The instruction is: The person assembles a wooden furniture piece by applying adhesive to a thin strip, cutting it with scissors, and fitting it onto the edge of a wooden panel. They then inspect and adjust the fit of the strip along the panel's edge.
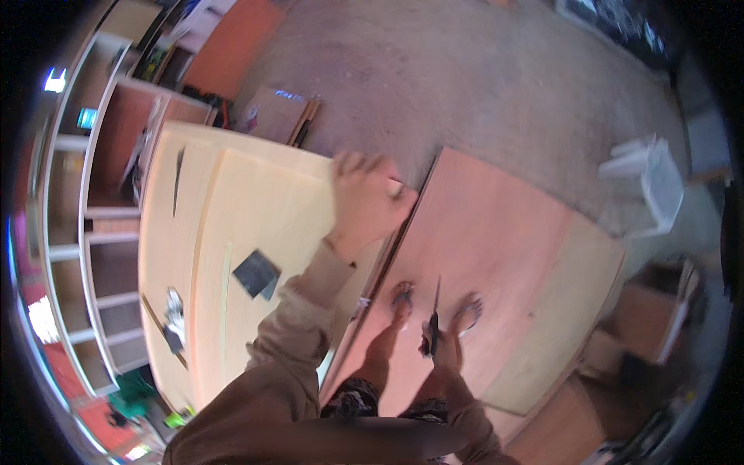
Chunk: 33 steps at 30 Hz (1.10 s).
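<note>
My left hand [368, 203] is closed at the far right corner of a pale wooden panel [271, 182], its fingers curled and blurred. A bit of red shows by its thumb; what it grips is hard to make out. Low by my legs, my right hand [425, 341] is wrapped round a black-handled tool [437, 310] with a narrow pointed blade, tip away from me. On the pale panel lie a dark square sheet [257, 273], a thin dark pointed piece [179, 180] and a crumpled whitish item [175, 311].
I stand on a reddish board [477, 225] lying beside the pale panel. White-framed shelving [85, 213] runs along the left. A white plastic stool [655, 182] stands at the right, above cardboard boxes [643, 314]. An orange-brown board [232, 46] is at the far left.
</note>
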Motion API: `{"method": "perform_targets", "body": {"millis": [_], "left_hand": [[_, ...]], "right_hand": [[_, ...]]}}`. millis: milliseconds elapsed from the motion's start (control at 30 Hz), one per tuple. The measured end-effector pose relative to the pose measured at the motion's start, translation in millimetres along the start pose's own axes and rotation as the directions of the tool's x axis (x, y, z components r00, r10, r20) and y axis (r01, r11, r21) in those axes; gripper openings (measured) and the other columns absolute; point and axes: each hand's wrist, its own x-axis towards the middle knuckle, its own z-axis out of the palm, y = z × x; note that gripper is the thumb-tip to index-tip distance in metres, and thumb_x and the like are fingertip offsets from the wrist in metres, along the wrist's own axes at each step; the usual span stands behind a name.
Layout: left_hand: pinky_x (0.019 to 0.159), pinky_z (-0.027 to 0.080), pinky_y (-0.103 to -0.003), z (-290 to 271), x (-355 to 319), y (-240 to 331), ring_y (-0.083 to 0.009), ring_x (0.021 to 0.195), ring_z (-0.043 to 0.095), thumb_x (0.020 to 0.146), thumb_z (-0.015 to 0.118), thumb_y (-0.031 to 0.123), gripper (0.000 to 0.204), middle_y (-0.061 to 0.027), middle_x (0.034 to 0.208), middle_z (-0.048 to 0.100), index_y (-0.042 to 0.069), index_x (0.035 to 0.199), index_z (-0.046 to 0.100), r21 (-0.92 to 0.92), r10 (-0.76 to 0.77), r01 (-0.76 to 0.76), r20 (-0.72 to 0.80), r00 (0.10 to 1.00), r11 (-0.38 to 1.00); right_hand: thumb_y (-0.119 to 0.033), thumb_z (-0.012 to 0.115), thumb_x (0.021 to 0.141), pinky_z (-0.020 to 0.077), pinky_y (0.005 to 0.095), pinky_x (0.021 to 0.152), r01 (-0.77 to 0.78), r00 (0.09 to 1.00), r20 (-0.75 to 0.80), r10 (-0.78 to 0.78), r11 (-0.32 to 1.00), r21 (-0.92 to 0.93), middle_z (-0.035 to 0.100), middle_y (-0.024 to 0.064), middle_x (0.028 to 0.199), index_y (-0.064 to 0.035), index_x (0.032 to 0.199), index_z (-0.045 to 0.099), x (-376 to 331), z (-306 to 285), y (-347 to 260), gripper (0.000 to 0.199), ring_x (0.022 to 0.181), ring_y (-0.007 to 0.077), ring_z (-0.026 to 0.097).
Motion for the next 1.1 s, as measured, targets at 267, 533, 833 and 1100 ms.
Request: {"method": "perform_targets", "body": {"millis": [267, 533, 833, 1100], "left_hand": [[0.115, 0.040, -0.060, -43.5, 2.4, 9.0, -0.0384, 0.117, 0.062, 0.086, 0.079, 0.022, 0.027, -0.0155, 0.117, 0.070, 0.006, 0.105, 0.070, -0.311, -0.186, 0.245, 0.208, 0.960, 0.918], [0.124, 0.033, -0.062, -167.6, -140.9, -35.0, -0.0511, 0.147, 0.039, 0.092, 0.080, 0.026, 0.061, -0.0267, 0.158, 0.045, 0.002, 0.144, 0.060, -0.017, -0.737, 0.791, -0.376, 0.562, 0.611], [0.119, 0.039, -0.060, -154.6, -259.2, -46.1, -0.0490, 0.138, 0.043, 0.091, 0.085, 0.028, 0.059, -0.0242, 0.149, 0.048, 0.013, 0.143, 0.061, -0.212, -0.802, 0.774, -0.192, 0.565, 0.596], [0.116, 0.040, -0.056, -159.1, -256.0, -53.8, -0.0457, 0.129, 0.049, 0.092, 0.083, 0.027, 0.051, -0.0233, 0.131, 0.060, -0.002, 0.128, 0.060, -0.350, -0.818, 0.739, -0.262, 0.512, 0.575]], "right_hand": [[-0.029, 0.080, 0.104, 0.0498, 0.0376, 0.056, 0.122, 0.900, -0.256, -0.352, 0.769, -0.628, 0.066, 0.0093, 0.066, 0.0021, 0.084, 0.068, -124.6, -72.3, -91.5, 0.039, 0.058, 0.0199, 0.065], [-0.011, 0.075, 0.102, 0.0545, 0.0384, 0.068, 0.693, 0.390, 0.631, -0.671, -0.237, -0.681, 0.068, 0.0141, 0.088, 0.0065, 0.107, 0.066, -200.6, 45.5, -245.8, 0.020, 0.077, 0.0275, 0.069], [-0.026, 0.062, 0.114, 0.0520, 0.0307, 0.076, 0.447, 0.745, 0.255, -0.617, 0.745, 0.496, 0.067, 0.0021, 0.094, -0.0074, 0.114, 0.069, -205.3, 199.8, -325.9, 0.019, 0.086, 0.0126, 0.062], [-0.013, 0.090, 0.083, 0.0499, 0.0518, 0.096, 0.682, 0.451, 0.529, -0.719, -0.105, -0.724, 0.066, 0.0209, 0.109, -0.0005, 0.112, 0.063, -238.5, 216.9, -357.6, 0.042, 0.103, 0.0396, 0.065]]}}
